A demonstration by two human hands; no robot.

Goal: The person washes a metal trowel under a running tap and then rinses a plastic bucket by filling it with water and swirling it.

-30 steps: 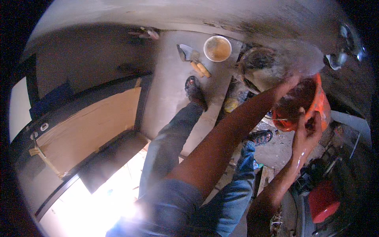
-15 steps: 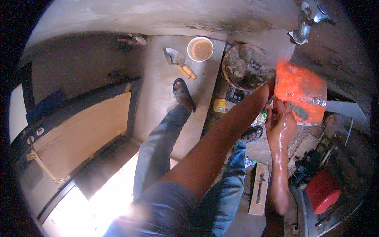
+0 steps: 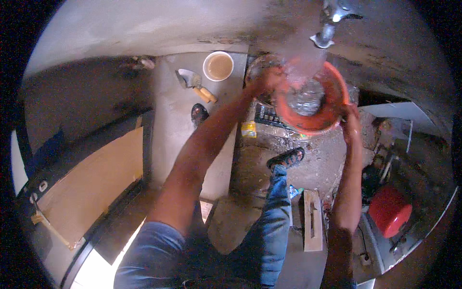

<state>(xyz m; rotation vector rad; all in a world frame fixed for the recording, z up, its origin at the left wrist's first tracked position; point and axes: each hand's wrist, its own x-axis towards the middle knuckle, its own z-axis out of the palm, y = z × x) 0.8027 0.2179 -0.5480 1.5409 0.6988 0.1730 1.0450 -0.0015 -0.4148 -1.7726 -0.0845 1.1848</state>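
An orange bucket point(image 3: 315, 124) is held upright under a metal tap point(image 3: 325, 36), its mouth facing me. Water falls from the tap into it, and some water point(image 3: 305, 98) shows inside. My right hand point(image 3: 351, 120) is closed on the bucket's right rim. At its left rim is my left hand point(image 3: 273, 80), closed there; its fingers are blurred by motion and splashing water. Partly hidden behind my left hand and the bucket lies a round, dirty basin point(image 3: 255, 72).
On the ledge at the left are a white tub of brownish liquid point(image 3: 219, 66) and a trowel point(image 3: 196, 85) with a wooden handle. A wooden float point(image 3: 313, 221) lies near my leg. At the right are a red container point(image 3: 390, 211) and clutter. A cardboard-covered panel point(image 3: 96, 185) stands far left.
The bucket has turned from lying sideways to upright and moved left under the tap's stream. My left hand has come from the bucket's mouth to its left rim. The view has shifted right.
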